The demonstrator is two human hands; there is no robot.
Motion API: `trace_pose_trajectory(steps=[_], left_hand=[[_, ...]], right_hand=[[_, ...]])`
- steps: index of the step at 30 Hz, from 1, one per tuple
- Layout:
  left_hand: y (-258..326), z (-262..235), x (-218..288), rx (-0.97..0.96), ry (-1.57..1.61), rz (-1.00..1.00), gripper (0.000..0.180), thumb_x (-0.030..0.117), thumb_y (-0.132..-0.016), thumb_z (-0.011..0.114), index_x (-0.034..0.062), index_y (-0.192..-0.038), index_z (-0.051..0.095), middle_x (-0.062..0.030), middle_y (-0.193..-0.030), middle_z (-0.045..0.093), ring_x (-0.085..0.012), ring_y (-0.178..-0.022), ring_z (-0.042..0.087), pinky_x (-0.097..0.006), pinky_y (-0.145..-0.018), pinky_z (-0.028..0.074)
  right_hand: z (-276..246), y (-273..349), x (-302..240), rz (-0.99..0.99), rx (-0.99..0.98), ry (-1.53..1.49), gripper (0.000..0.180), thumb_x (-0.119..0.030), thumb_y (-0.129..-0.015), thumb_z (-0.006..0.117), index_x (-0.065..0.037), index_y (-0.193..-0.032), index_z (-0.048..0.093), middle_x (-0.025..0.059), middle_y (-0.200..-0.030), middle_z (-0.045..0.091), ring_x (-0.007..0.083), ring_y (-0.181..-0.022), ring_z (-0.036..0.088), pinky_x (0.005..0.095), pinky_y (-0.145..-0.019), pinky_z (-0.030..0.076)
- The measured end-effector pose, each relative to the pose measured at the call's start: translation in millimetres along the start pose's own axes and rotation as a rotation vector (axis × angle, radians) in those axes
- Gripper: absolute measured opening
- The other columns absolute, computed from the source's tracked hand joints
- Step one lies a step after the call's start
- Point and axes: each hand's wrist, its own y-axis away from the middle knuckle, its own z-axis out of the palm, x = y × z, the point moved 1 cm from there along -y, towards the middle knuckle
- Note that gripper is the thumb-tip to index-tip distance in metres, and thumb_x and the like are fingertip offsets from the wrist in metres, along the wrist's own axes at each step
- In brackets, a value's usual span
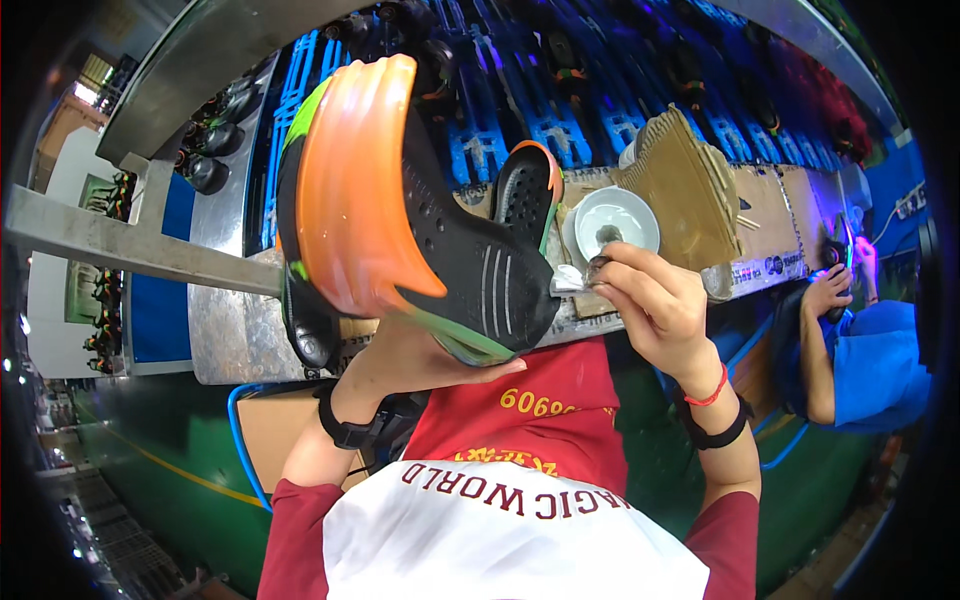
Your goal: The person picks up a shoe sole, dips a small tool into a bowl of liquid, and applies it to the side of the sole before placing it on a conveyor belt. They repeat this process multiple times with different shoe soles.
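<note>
My left hand (430,358) is wrapped round a large black shoe (455,262) with an orange, ridged sole piece and green edges. It is held tilted above the near edge of the bench, toe to the right. My right hand (655,300) is closed in a pinch beside the toe. Between its fingertips is a small thing with a dark part and a whitish end (568,280), which meets or nearly meets the shoe's tip; its kind is too small to tell. Just beyond those fingers stands a white bowl (628,214) with a little greyish matter inside.
Behind the bowl leans a folded piece of cardboard (690,180). Another black clog with an orange rim (524,190) lies behind the held shoe. Blue racks (480,150) run along the back, and a metal bar (140,245) crosses at left. A person in blue (870,370) works at right.
</note>
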Motion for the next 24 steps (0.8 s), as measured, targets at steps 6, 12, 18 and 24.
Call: trace_pose_trajectory(steps=[6, 12, 18, 24], left_hand=[[10, 1, -8, -0.314, -0.324, 0.106, 0.048, 0.040, -0.085, 0.068, 0.0136, -0.124, 0.060, -0.0023, -0.126, 0.060, -0.0160, -0.112, 0.057, -0.030, -0.094, 0.046], [14, 1, -8, -0.415, -0.334, -0.031, 0.057, 0.044, -0.081, 0.070, 0.0123, -0.126, 0.057, -0.0035, -0.126, 0.059, -0.0174, -0.114, 0.056, -0.031, -0.097, 0.044], [15, 2, -6, -0.329, -0.378, -0.034, 0.061, 0.043, -0.076, 0.075, 0.0105, -0.124, 0.058, -0.0047, -0.124, 0.060, -0.0199, -0.113, 0.057, -0.033, -0.099, 0.043], [14, 3, -3, -0.242, -0.421, -0.038, 0.066, 0.043, -0.070, 0.080, 0.0086, -0.122, 0.059, -0.0059, -0.121, 0.062, -0.0224, -0.112, 0.059, -0.036, -0.102, 0.042]], right_hand=[[0, -4, 2, -0.049, -0.059, 0.038, 0.015, -0.003, -0.075, 0.073, -0.004, -0.088, 0.065, 0.0084, -0.089, 0.067, 0.0261, -0.066, 0.065, 0.0328, -0.054, 0.051], [-3, -4, 3, 0.013, -0.119, -0.061, 0.012, -0.003, -0.077, 0.071, -0.003, -0.087, 0.066, 0.0100, -0.090, 0.068, 0.0282, -0.067, 0.066, 0.0331, -0.054, 0.051], [-3, -4, 4, 0.070, -0.162, -0.154, 0.009, -0.001, -0.078, 0.069, -0.002, -0.086, 0.065, 0.0104, -0.090, 0.068, 0.0283, -0.066, 0.065, 0.0324, -0.056, 0.052], [-2, -4, 6, 0.047, -0.161, -0.187, 0.010, -0.001, -0.077, 0.070, -0.001, -0.086, 0.066, 0.0112, -0.089, 0.068, 0.0281, -0.066, 0.066, 0.0323, -0.055, 0.051]])
